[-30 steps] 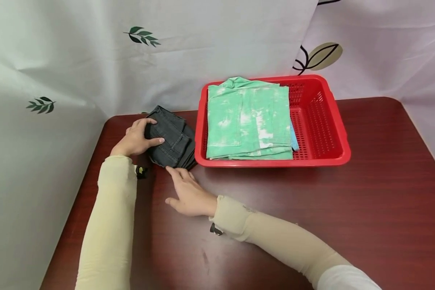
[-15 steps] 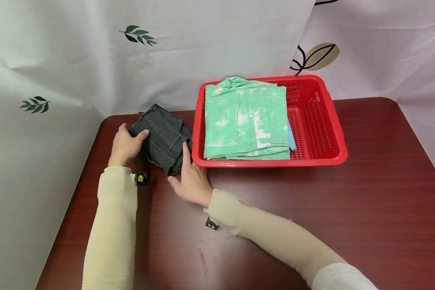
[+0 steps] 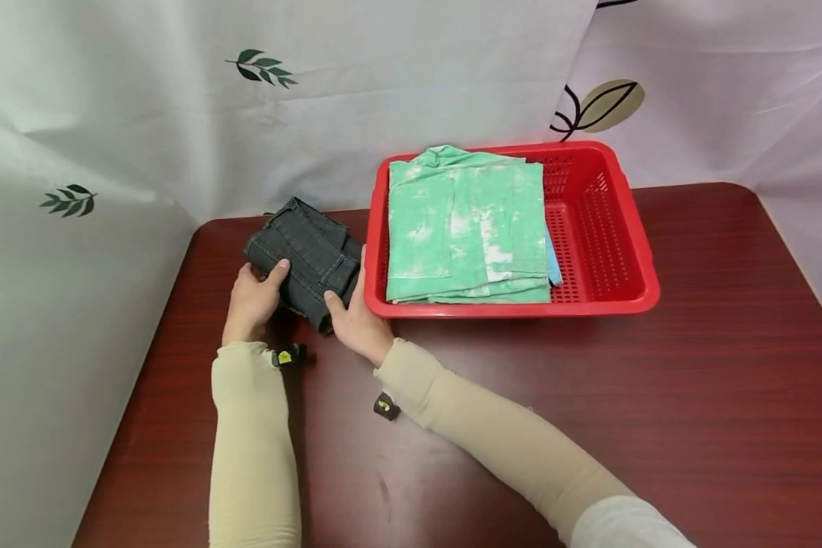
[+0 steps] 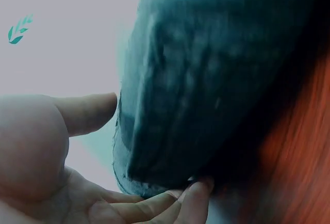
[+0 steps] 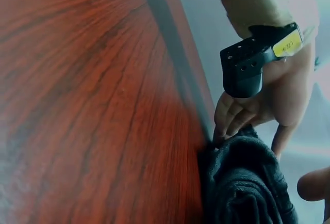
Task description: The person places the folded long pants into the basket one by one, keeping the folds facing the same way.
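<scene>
Dark, folded black jeans (image 3: 304, 247) lie at the back left of the table, against the basket's left side. At their near left edge my left hand (image 3: 253, 304) grips them, thumb on top; the fingers curl at the lower edge in the left wrist view, where the jeans (image 4: 206, 79) loom large. My right hand (image 3: 359, 323) holds the right end, its thumb on top and its fingers reaching between the jeans and the basket, partly hidden. The right wrist view shows the rolled-looking layers of the jeans (image 5: 242, 182) from the end, with my left hand (image 5: 281, 95) beyond.
A red plastic basket (image 3: 520, 308) stands at the back of the table (image 3: 520, 380). Inside it, folded green-and-white cloth (image 3: 466, 228) fills the left part, with a bit of blue cloth (image 3: 553, 259) beside it. A white curtain (image 3: 383, 76) hangs behind.
My left hand slid from on top of the jeans to their near left edge. My right hand went from the table in front up to their right end. The jeans turned slightly.
</scene>
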Available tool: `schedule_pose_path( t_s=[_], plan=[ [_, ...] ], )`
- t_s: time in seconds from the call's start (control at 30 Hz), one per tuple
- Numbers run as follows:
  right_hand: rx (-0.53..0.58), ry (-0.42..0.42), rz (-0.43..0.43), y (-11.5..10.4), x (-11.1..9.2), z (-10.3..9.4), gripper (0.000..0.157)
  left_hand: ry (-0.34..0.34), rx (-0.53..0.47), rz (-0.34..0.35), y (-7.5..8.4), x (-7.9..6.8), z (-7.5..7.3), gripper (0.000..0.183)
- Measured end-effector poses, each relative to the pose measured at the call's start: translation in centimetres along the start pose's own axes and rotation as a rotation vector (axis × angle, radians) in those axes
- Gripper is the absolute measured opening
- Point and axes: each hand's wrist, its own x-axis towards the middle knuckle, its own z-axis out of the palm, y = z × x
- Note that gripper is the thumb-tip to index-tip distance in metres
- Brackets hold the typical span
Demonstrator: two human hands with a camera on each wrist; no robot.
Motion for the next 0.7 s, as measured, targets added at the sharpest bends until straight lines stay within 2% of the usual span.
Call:
schedule_pose_path(
  t_s=[0.1, 0.27, 0.4, 0.5, 0.7],
  plan=[
    [0.012, 0.007, 0.013, 0.1, 0.2, -0.1, 0.075, 0.006, -0.069, -0.002, 0.2, -0.3, 0.8, 0.090],
    [-0.033, -0.002, -0.007, 0.3, 0.3, -0.2, 0.070, 0.051, -0.103, -0.014, 0.7, -0.7, 1.9, 0.093],
    [-0.060, -0.033, 0.023, 0.2, 0.4, -0.4, 0.069, 0.088, -0.130, -0.014, 0.9, -1.1, 2.5, 0.095],
    [-0.042, -0.056, 0.058, 0.2, 0.4, -0.5, 0.068, 0.094, -0.118, -0.018, 1.0, -1.3, 2.7, 0.096],
    [0.024, -0.032, 0.036, 0.2, 0.1, -0.4, 0.068, 0.099, -0.091, 0.001, 1.0, -1.4, 2.6, 0.093]
  ],
)
